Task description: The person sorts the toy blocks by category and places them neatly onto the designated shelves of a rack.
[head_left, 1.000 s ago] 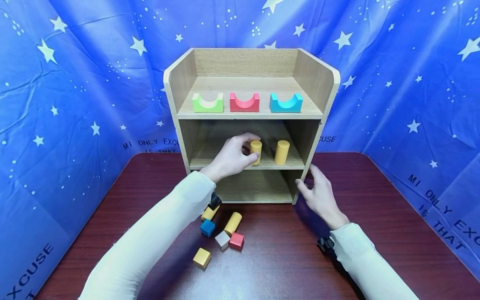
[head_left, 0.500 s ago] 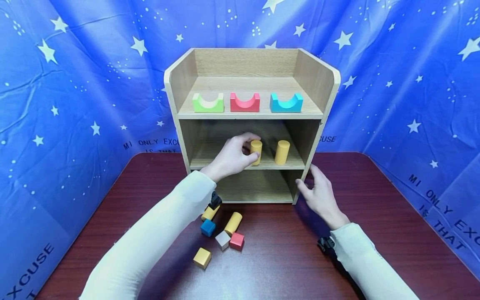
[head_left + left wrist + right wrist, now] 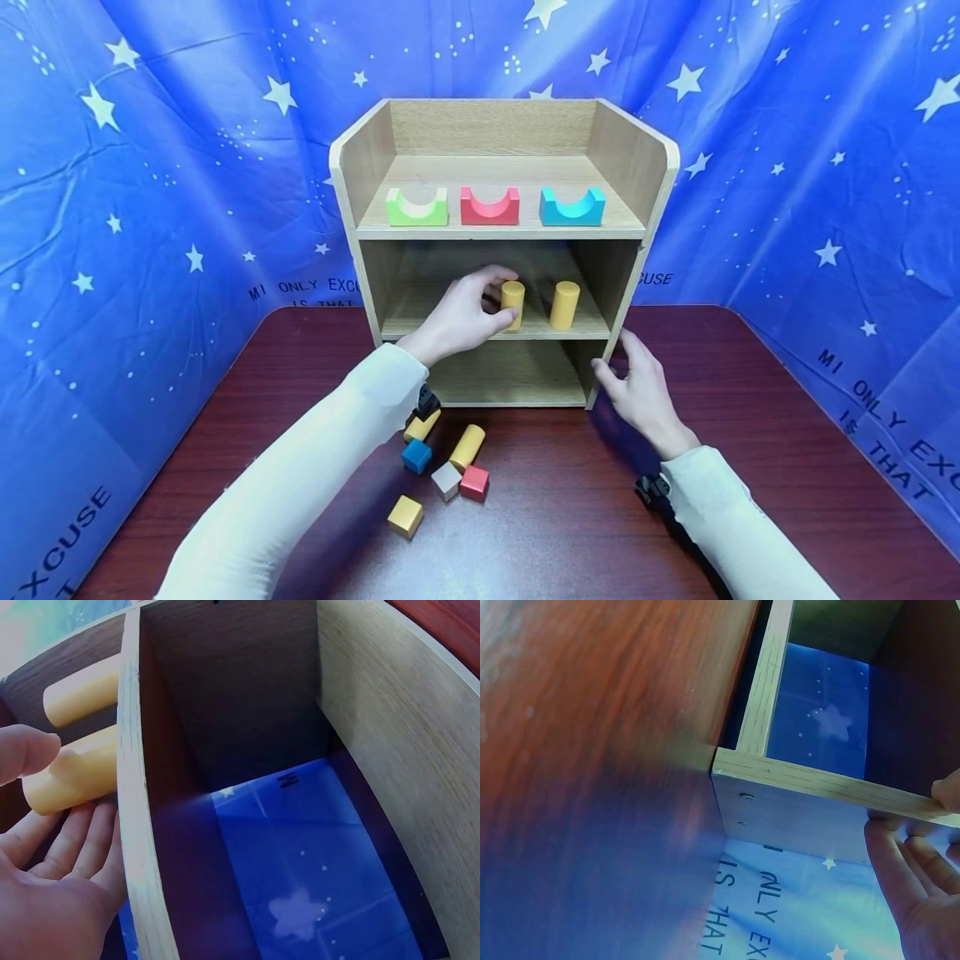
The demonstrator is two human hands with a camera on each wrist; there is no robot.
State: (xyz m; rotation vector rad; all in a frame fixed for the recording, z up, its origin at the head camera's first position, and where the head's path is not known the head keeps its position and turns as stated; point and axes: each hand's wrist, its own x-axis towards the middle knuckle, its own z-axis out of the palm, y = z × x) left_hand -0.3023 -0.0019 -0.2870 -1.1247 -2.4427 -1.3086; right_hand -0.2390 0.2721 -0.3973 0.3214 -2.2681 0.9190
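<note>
My left hand (image 3: 465, 310) curls its thumb and fingers around an upright yellow cylinder block (image 3: 514, 302) on the middle shelf. In the left wrist view the thumb lies over the near side of that yellow block (image 3: 79, 776), with fingertips along its opposite side. A second yellow cylinder (image 3: 565, 305) stands just to its right. My right hand (image 3: 643, 392) holds the right side panel of the small wooden shelf unit (image 3: 630, 283). Seen from the right wrist, its thumb is on the inner face and its fingers (image 3: 892, 862) press the outer face.
Green (image 3: 417, 210), red (image 3: 489, 208) and blue (image 3: 572, 210) arch blocks line the top shelf. On the table before the unit lie yellow cylinders (image 3: 467, 447), a blue cube (image 3: 416, 456), a silver cube (image 3: 446, 481), a red cube (image 3: 474, 483) and a gold cube (image 3: 406, 517).
My left hand has shifted very slightly left, while the cylinder stays upright at the same spot on the shelf. My right hand keeps its place on the side panel.
</note>
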